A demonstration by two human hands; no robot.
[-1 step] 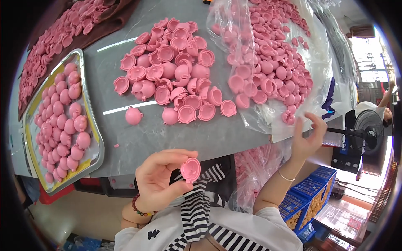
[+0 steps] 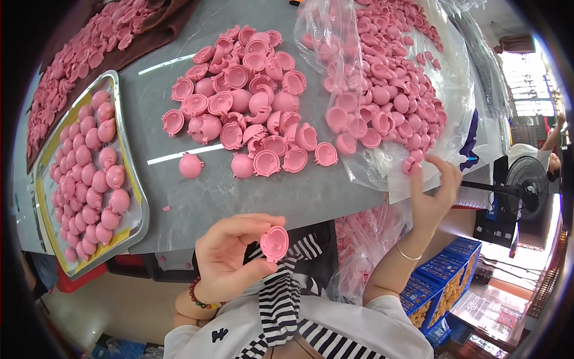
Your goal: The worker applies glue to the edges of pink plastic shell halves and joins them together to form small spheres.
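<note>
My left hand [image 2: 270, 244] pinches a pink half-shell [image 2: 274, 243] by its rim between thumb and fingers, at 6 o'clock below the middle of my view and just off the near edge of the grey desk [image 2: 239, 202]. Its hollow faces up toward me; the outline is a slight oval, its long axis running roughly 12 to 6, with a small tab at the 6 o'clock end. My right hand [image 2: 420, 165] is at 3 o'clock, thumb and forefinger curved around a small pink piece [image 2: 411, 166] at the pile's near tip; thumb and piece overlap there, so I can't tell whether I've gripped it. From there toward 1 o'clock spreads the large pile of pink shells [image 2: 382, 96], partly covered by a clear plastic bag [image 2: 311, 27]. A loose heap [image 2: 242, 102] sits toward 12, hollows facing various ways, and one rounded piece [image 2: 191, 166] lies apart at 9. Farther out at 9, a metal tray [image 2: 145, 210] carries closed-looking pink balls [image 2: 87, 173]; at 10, more shells [image 2: 78, 57] lie on a brown cloth [image 2: 164, 27].
</note>
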